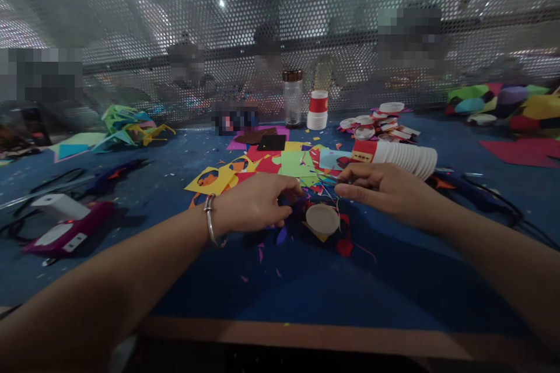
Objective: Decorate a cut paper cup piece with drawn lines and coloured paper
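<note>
Nearest you, along the middle of the near edge of the surface [284, 303], lie small pink scraps [261, 254]. Left of them, toward the surface's left side, is a magenta power strip [102, 214] with a white plug [61, 207] on it. Past the scraps, a red paper piece [344, 240] lies just right of a pale round disc [322, 220], which sits between your hands, a little nearer the near edge. Your left hand [249, 204] is curled low beside the disc, thumb and forefinger apart; you cannot tell whether its grip has anything. Your right hand [378, 186] has its fingertips bent close together by the coloured paper [298, 164]; what its grip pinches, if anything, is unclear. That paper spreads beyond your left hand, toward the far edge. A stack of white cups [405, 157] lies sideways behind your right hand. Farthest, near the far edge, stand a clear bottle [293, 99] and upright red-and-white cups [318, 109].
</note>
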`<action>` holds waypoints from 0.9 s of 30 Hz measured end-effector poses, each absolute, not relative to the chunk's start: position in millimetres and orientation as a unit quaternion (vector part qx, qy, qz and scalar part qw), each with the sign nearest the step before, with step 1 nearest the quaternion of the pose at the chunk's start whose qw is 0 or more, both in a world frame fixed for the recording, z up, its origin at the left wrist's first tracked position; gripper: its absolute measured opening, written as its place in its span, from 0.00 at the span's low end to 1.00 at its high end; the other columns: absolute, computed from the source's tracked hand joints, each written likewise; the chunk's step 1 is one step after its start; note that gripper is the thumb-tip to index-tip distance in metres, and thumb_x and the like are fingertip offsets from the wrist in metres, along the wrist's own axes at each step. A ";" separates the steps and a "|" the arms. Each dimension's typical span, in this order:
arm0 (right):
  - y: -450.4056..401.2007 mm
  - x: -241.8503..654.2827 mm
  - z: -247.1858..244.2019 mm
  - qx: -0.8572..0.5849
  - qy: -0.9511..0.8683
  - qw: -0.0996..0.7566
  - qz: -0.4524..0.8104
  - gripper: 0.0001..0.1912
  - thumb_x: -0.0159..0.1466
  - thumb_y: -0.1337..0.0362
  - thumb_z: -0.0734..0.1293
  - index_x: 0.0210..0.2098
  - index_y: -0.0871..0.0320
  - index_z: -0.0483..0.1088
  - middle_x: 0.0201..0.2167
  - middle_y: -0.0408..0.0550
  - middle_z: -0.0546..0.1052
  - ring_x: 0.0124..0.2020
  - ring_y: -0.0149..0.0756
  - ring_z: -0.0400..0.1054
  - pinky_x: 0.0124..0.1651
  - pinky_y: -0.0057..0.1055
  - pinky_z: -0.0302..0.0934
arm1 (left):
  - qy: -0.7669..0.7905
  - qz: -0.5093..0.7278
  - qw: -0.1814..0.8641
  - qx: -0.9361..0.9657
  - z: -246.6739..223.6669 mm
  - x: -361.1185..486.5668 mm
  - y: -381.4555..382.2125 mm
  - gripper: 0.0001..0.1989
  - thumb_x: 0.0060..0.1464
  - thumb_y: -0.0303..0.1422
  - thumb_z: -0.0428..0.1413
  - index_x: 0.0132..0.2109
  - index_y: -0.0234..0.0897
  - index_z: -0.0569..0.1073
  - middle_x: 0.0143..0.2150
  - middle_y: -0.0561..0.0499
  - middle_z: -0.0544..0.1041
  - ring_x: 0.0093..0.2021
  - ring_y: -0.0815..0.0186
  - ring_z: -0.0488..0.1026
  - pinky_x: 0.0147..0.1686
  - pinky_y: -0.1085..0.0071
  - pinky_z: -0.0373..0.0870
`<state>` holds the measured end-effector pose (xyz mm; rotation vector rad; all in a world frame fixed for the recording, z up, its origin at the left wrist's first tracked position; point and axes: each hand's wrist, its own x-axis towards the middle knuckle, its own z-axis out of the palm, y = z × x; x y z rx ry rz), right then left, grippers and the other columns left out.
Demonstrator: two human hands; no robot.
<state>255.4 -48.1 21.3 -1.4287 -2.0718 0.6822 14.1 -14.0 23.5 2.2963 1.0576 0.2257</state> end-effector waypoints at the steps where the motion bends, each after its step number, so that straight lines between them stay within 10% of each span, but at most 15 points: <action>1: -48.3 255.3 21.1 -0.531 -0.765 0.263 0.251 0.27 0.61 0.37 0.64 0.32 0.56 0.73 0.20 0.40 0.64 0.23 0.31 0.58 0.28 0.31 0.50 | 0.395 0.096 0.261 0.876 22.4 14.9 -14.6 0.14 0.53 0.27 0.55 0.47 0.37 0.77 0.32 0.50 0.81 0.26 0.65 0.76 0.28 0.70 0.69; 9: -45.1 259.0 14.4 -0.550 -0.759 0.252 0.240 0.28 0.62 0.37 0.62 0.36 0.56 0.74 0.24 0.42 0.70 0.24 0.32 0.59 0.28 0.31 0.50 | 0.347 0.137 0.159 0.914 0.8 26.8 -19.5 0.31 0.48 0.50 0.66 0.53 0.35 0.74 0.50 0.39 0.76 0.51 0.50 0.71 0.48 0.55 0.70; 27: -46.3 254.8 16.8 -0.540 -0.691 0.309 0.368 0.29 0.58 0.34 0.65 0.33 0.56 0.69 0.19 0.36 0.59 0.20 0.27 0.50 0.23 0.28 0.43 | 0.322 0.295 0.176 0.883 4.2 30.7 -29.5 0.18 0.50 0.31 0.63 0.48 0.37 0.71 0.48 0.46 0.73 0.46 0.60 0.70 0.44 0.64 0.71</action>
